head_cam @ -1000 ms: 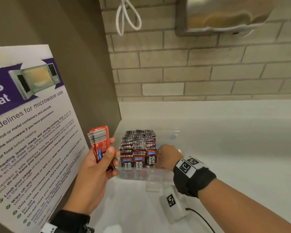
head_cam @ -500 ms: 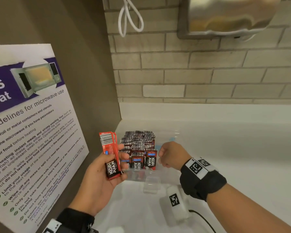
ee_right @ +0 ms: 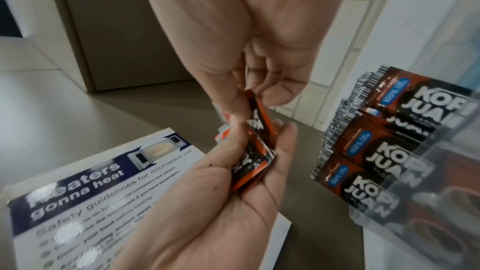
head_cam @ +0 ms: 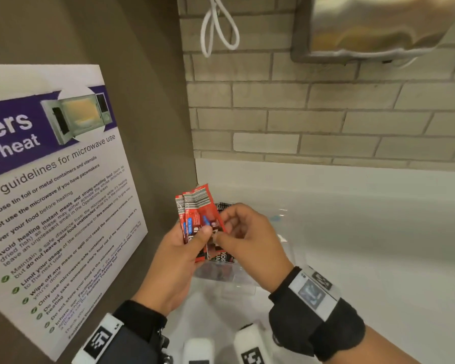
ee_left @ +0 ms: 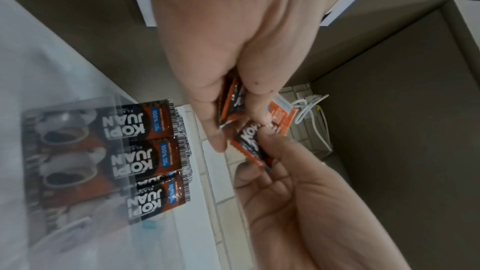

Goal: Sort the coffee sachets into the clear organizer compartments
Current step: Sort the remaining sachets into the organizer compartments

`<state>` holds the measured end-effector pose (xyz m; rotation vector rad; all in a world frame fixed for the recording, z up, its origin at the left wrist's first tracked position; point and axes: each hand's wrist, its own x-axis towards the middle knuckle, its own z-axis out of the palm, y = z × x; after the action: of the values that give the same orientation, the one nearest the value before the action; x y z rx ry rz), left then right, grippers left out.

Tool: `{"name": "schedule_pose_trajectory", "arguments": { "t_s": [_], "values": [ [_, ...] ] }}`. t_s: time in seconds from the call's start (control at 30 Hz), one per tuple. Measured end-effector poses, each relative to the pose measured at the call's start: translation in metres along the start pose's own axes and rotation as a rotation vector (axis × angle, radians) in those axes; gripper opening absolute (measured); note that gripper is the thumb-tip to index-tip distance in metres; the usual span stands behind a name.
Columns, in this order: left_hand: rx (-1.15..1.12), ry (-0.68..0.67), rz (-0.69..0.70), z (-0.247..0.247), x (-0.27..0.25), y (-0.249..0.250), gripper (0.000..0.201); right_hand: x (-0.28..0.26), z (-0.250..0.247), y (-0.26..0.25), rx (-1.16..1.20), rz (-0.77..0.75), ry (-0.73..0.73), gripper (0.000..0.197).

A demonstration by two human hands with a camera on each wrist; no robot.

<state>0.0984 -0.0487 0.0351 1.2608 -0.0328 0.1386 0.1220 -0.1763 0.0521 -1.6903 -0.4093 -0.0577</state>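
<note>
Left hand [head_cam: 176,261]: palm up, raised above the front of the organizer, thumb pressed over a small fan of red foil coffee sachets [head_cam: 197,219] lying across its fingers; barcode ends point up and away. Right hand [head_cam: 250,243]: back toward the head camera, fingers curled, thumb and forefinger pinching the lower edge of the frontmost sachet in that fan. Both wrists carry black bands with printed square markers.

The sachets are flat, glossy rectangles, red-orange with a dark panel, white "KOPI JUAN" lettering and a blue oval label.

The clear organizer [head_cam: 286,248] sits on a white countertop [head_cam: 365,258] in the corner, directly beneath and behind the hands; the head view mostly hides it. The left wrist view shows three rows of stacked sachets [ee_left: 145,155] standing behind its transparent front wall. The right wrist view shows the same rows [ee_right: 376,147] edge-on, tightly packed, with barcode strips along the top.

A laminated microwave safety poster [head_cam: 50,193] leans on the brown side panel at left. A white looped cord [head_cam: 218,24] hangs against the beige brick tile wall, beside a metal wall fixture [head_cam: 373,27].
</note>
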Motion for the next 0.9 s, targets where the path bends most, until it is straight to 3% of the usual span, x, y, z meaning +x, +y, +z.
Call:
{"name": "schedule_pose_trajectory", "arguments": {
  "t_s": [0.07,0.23,0.33,0.43,0.5,0.57,0.63,0.7,0.8,0.9],
  "values": [
    [-0.011,0.013,0.017,0.000,0.000,0.000,0.036,0.001,-0.001,-0.001,-0.079,-0.047,0.068,0.021],
    [0.005,-0.075,0.017,0.003,-0.004,0.003,0.033,-0.001,0.000,-0.002,-0.284,-0.102,-0.067,0.015],
    [0.098,-0.037,0.029,-0.003,-0.001,0.003,0.027,0.002,-0.006,-0.005,-0.312,-0.134,-0.007,0.015],
    [0.344,-0.014,0.096,-0.011,0.002,0.001,0.024,0.009,-0.016,-0.016,-0.326,-0.220,0.072,0.029],
    [0.538,-0.042,0.136,-0.013,0.003,0.001,0.024,0.017,-0.024,-0.023,-0.423,-0.209,-0.015,0.034],
    [0.637,-0.043,0.161,-0.013,0.004,0.002,0.022,0.024,-0.032,-0.028,-0.524,-0.143,-0.098,0.026],
    [0.596,-0.001,0.204,-0.014,0.006,0.004,0.021,0.029,-0.041,-0.030,-0.491,-0.126,-0.051,0.024],
    [0.415,0.072,0.216,-0.014,0.008,0.007,0.024,0.031,-0.047,-0.028,-0.312,-0.111,0.034,0.029],
    [0.289,0.116,0.199,-0.012,0.013,0.009,0.022,0.026,-0.046,-0.020,-0.076,-0.021,0.049,0.028],
    [0.394,0.127,0.282,-0.007,0.018,0.013,0.023,0.022,-0.042,-0.006,-0.220,0.003,0.015,0.024]
  ]
}}
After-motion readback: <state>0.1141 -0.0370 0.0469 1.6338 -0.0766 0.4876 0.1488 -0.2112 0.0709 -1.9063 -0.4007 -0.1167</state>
